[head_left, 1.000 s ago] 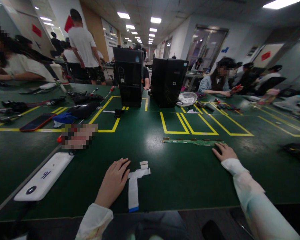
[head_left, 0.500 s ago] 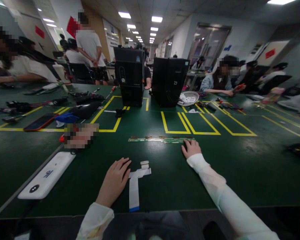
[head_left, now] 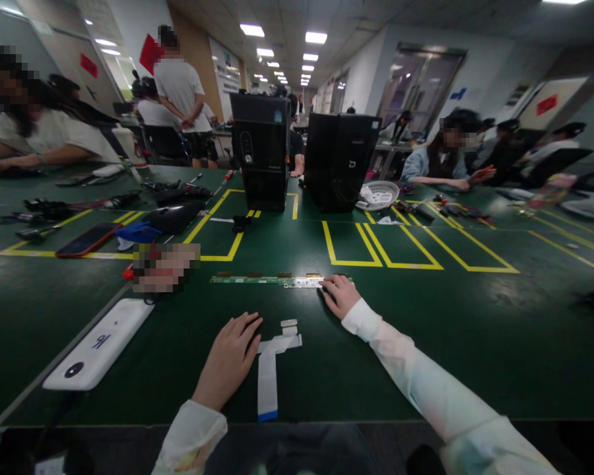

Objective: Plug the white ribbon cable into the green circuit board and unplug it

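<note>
A long, narrow green circuit board strip [head_left: 247, 280] lies crosswise on the green table [head_left: 406, 369]. The fingertips of my right hand [head_left: 340, 295] rest on its right part; whether they grip it cannot be made out. Nearer to me, a white flat ribbon cable [head_left: 268, 382] with a blue end lies on the table. My left hand [head_left: 229, 359] lies flat, palm down, with fingers spread, its fingertips beside the cable's left edge.
Two black computer towers [head_left: 261, 152] [head_left: 340, 161] stand beyond the board. A white power bank [head_left: 99, 346], an orange-edged phone [head_left: 88, 240] and dark cables [head_left: 44, 210] lie left. A white basket [head_left: 379, 194] is behind. People sit around.
My right hand has moved left, and the circuit board strip has slid left with it. My left hand and the ribbon cable stay in place, while the view has shifted slightly.
</note>
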`<state>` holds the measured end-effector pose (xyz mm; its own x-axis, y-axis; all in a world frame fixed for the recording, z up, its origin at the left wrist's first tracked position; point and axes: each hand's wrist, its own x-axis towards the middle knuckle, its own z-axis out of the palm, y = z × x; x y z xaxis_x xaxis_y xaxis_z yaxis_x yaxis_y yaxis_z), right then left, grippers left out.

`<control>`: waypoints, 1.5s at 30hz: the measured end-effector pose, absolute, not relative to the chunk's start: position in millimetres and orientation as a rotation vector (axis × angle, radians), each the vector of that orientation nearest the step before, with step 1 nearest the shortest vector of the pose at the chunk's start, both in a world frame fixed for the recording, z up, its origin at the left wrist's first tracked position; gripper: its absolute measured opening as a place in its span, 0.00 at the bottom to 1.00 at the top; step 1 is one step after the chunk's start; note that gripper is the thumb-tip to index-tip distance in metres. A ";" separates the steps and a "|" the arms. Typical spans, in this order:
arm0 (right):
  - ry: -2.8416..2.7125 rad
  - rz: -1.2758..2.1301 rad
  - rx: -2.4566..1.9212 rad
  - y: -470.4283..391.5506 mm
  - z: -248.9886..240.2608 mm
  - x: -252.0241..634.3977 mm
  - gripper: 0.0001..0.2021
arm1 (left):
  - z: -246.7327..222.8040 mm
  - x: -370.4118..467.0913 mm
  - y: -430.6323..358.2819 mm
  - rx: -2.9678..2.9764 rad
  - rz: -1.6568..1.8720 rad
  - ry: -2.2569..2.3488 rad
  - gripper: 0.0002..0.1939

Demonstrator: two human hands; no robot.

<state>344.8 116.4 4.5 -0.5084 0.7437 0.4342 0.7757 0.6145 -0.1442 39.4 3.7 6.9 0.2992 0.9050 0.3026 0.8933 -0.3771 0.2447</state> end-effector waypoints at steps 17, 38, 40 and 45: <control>-2.535 0.016 -0.955 123.6 -9.0 351.5 0.18 | 4.7 38.1 4.1 2.508 0.577 1.761 0.20; -2.463 -0.011 -0.955 109.4 -23.7 335.3 0.21 | 36.3 100.8 5.9 2.692 0.384 1.348 0.21; -2.487 0.023 -0.957 108.7 -22.3 336.0 0.21 | 34.5 106.0 14.6 2.718 0.374 1.330 0.22; -2.454 0.058 -0.967 110.2 -26.0 336.3 0.21 | 29.7 115.1 32.3 2.761 0.427 1.344 0.21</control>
